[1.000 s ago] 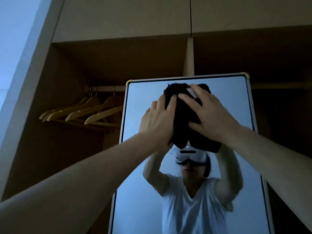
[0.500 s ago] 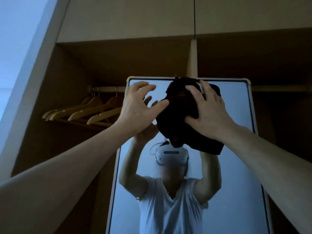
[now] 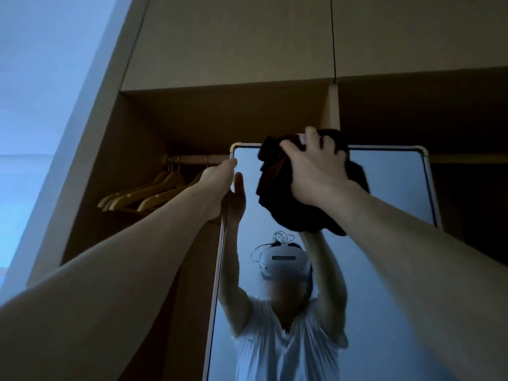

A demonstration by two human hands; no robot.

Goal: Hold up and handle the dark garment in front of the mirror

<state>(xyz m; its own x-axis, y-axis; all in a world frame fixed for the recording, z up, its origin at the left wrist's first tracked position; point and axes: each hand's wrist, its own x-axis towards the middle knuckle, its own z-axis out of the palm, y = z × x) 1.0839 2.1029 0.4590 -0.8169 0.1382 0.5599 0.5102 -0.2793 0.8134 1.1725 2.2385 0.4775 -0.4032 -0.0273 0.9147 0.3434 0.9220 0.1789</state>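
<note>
Left hand: the left hand [image 3: 217, 185] has come off the dark cloth and swung out to the mirror's left edge, where it now clamps the frame just below the top-left corner. A second ago it was pressed on the cloth alongside the other hand.
Right hand: the right hand [image 3: 316, 171] has the work to itself now, grip bunched around the cloth [image 3: 277, 193], fingers spread over the top of the wad, pressing it against the glass.
Cloth: a dark, crumpled bundle, high on the mirror [image 3: 384, 188]; its upper fold reaches over the top edge of the frame, higher than it sat a moment back.
Mirror: a tall standing one with a pale, rounded-corner frame, leaning in front of an open wardrobe [image 3: 220, 116]. The glass shows the person's raised arms, a white headset and a pale T-shirt.
What the change means: going by the hands, wiping has turned one-handed, the left steadying the frame while the right reaches the topmost strip of glass.
Around: wooden hangers [image 3: 143, 196] hang on the rail [image 3: 192, 158] to the left, well apart from the cloth; closed cupboard doors run above.
</note>
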